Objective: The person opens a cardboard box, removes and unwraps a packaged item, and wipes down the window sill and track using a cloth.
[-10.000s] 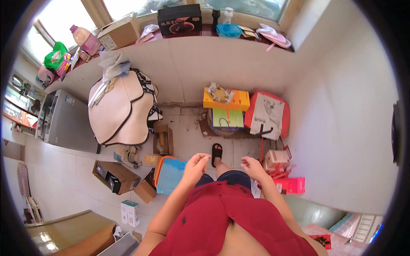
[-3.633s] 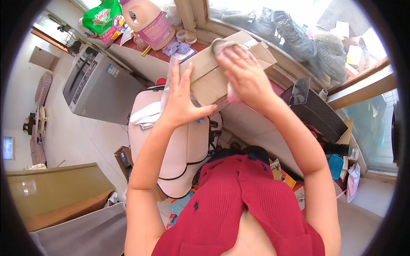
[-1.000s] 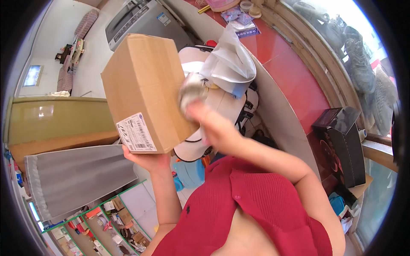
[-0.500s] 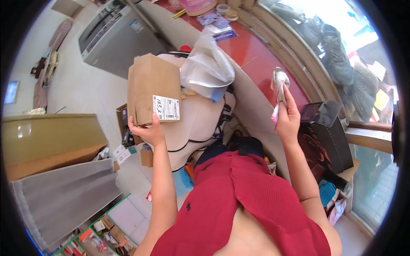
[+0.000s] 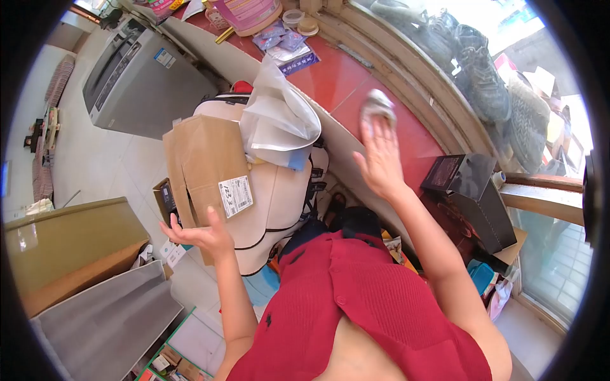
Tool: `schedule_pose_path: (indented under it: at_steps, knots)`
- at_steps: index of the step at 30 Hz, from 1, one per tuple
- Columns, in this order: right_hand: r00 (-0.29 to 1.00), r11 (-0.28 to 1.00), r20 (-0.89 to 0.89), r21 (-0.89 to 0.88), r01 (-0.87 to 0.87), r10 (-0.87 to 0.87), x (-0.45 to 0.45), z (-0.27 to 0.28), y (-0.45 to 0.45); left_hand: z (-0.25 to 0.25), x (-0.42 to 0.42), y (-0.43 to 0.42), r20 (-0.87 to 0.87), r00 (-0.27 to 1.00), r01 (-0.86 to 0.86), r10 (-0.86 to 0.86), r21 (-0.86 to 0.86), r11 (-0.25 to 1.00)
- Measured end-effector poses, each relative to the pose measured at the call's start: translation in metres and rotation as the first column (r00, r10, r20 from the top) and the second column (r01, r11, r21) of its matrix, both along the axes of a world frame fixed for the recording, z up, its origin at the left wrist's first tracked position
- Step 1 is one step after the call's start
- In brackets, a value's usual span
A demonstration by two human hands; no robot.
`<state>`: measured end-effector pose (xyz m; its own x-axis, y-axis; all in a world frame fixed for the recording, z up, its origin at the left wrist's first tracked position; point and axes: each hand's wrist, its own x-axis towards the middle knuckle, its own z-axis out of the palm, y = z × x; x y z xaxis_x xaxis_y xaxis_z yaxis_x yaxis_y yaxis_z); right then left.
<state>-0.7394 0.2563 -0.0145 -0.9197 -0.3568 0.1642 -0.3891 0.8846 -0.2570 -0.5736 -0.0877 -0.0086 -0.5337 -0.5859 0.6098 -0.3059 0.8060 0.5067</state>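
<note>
- Cloth (image 5: 377, 105), whitish and a little blurred, is on the red windowsill (image 5: 410, 143), at the fingertips of the right hand (image 5: 383, 166).
- That hand reaches out with its fingers straight and close together, thumb apart; whether they grip the cloth or only press on it, I cannot tell.
- Left hand (image 5: 200, 238) is spread, palm up, at the near end of a cardboard box (image 5: 210, 159); contact between them is unclear.
- This box bears a white label (image 5: 236, 195) with handwritten digits, and lies on a cream, black-edged padded item (image 5: 279, 197).
- White plastic bag (image 5: 279, 117) is just beside the box, toward the sill.
- Farther along the sill are purple sachets (image 5: 279, 38) and a pink-labelled jug (image 5: 248, 16); at the other end stands a black box (image 5: 470, 203).
</note>
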Motion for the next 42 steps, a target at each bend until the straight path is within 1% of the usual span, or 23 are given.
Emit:
schedule_pose_path:
  at_steps: [3, 5, 7, 10, 11, 12, 15, 17, 18, 19, 21, 22, 24, 26, 29, 32, 35, 37, 38, 39, 40, 41, 42]
  knots:
    - [0.988, 0.989, 0.019, 0.004, -0.151, 0.15, -0.045, -0.001, -0.045, 0.036, -0.04, 0.044, -0.032, 0.979, 0.194, -0.2, -0.142, 0.971]
    - [0.977, 0.977, -0.008, -0.017, -0.212, 0.212, -0.078, -0.005, -0.074, 0.047, -0.068, 0.075, 0.078, 0.833, 0.546, -0.548, 0.046, 0.837]
    - [0.971, 0.969, -0.045, -0.063, -0.237, 0.235, -0.107, -0.009, -0.098, 0.022, -0.108, 0.098, 0.059, 0.695, 0.696, -0.716, 0.193, 0.692]
    - [0.959, 0.951, -0.085, -0.133, -0.28, 0.27, -0.109, -0.012, -0.088, -0.032, -0.151, 0.108, 0.076, 0.65, 0.729, -0.756, 0.215, 0.649]
    - [0.953, 0.942, -0.09, -0.155, -0.299, 0.288, -0.104, -0.011, -0.081, -0.05, -0.161, 0.108, 0.182, 0.666, 0.71, -0.723, 0.144, 0.69]
    - [0.963, 0.947, -0.11, -0.181, -0.264, 0.247, -0.088, -0.009, -0.066, -0.064, -0.168, 0.107, 0.279, 0.683, 0.688, -0.675, 0.067, 0.723]
    - [0.999, 0.997, 0.013, -0.072, -0.035, 0.036, -0.031, 0.003, -0.011, -0.087, -0.167, 0.094, 0.445, 0.624, 0.632, -0.642, 0.196, 0.75]
    - [0.998, 0.997, 0.015, -0.039, 0.069, -0.069, 0.0, 0.01, 0.024, -0.096, -0.167, 0.084, 0.433, 0.666, 0.63, -0.607, 0.107, 0.769]
    - [0.991, 0.991, 0.011, 0.002, 0.132, -0.132, 0.009, 0.008, 0.038, -0.099, -0.168, 0.075, 0.536, 0.618, 0.614, -0.575, 0.129, 0.779]
    - [0.978, 0.98, -0.088, 0.032, 0.194, -0.19, 0.015, 0.015, 0.04, -0.097, -0.168, 0.069, 0.631, 0.562, 0.592, -0.536, 0.147, 0.793]
    - [0.958, 0.959, -0.155, 0.112, 0.26, -0.241, 0.008, 0.034, 0.036, -0.088, -0.162, 0.063, 0.568, 0.611, 0.597, -0.552, 0.127, 0.792]
    - [0.923, 0.97, -0.304, -0.013, 0.243, -0.235, -0.005, 0.044, 0.025, -0.084, -0.159, 0.061, 0.543, 0.62, 0.611, -0.566, 0.118, 0.782]
    - [0.922, 0.978, -0.327, -0.086, 0.189, -0.207, -0.043, 0.063, -0.001, -0.08, -0.149, 0.059, 0.511, 0.645, 0.62, -0.568, 0.084, 0.78]
    - [0.965, 0.977, -0.18, -0.131, 0.166, -0.188, -0.099, 0.055, -0.022, -0.063, -0.139, 0.062, 0.468, 0.657, 0.632, -0.591, 0.085, 0.77]
    - [0.976, 0.975, -0.147, 0.129, 0.182, -0.163, -0.174, 0.042, -0.043, -0.023, -0.124, 0.07, 0.424, 0.665, 0.65, -0.615, 0.078, 0.756]
    - [0.989, 0.944, -0.033, 0.296, 0.148, -0.145, -0.198, 0.054, -0.054, 0.02, -0.103, 0.072, 0.619, 0.514, 0.659, -0.594, 0.159, 0.735]
    - [0.987, 0.918, 0.062, 0.381, 0.112, -0.146, -0.204, 0.054, -0.056, 0.003, -0.085, 0.065, 0.689, 0.47, 0.707, -0.552, 0.082, 0.703]
    - [0.974, 0.944, 0.007, 0.248, 0.219, -0.228, -0.2, 0.055, -0.053, -0.016, -0.079, 0.06, 0.707, 0.464, 0.705, -0.533, 0.07, 0.706]
    - [0.968, 0.96, -0.07, 0.131, 0.247, -0.239, -0.193, 0.053, -0.049, -0.025, -0.076, 0.059, 0.65, 0.497, 0.66, -0.575, 0.146, 0.737]
    - [0.969, 0.96, -0.074, 0.134, 0.244, -0.236, -0.182, 0.055, -0.047, -0.033, -0.074, 0.059, 0.588, 0.531, 0.615, -0.61, 0.228, 0.755]
    - [0.971, 0.975, -0.087, -0.015, 0.222, -0.222, -0.169, 0.057, -0.044, -0.044, -0.072, 0.061, 0.582, 0.535, 0.614, -0.612, 0.23, 0.755]
    - [0.972, 0.967, -0.099, -0.163, 0.195, -0.213, -0.159, 0.059, -0.04, -0.054, -0.07, 0.062, 0.414, 0.617, 0.58, -0.67, 0.336, 0.742]
    - [0.971, 0.967, -0.099, -0.159, 0.201, -0.218, -0.151, 0.058, -0.036, -0.055, -0.069, 0.063, 0.237, 0.685, 0.557, -0.689, 0.439, 0.705]
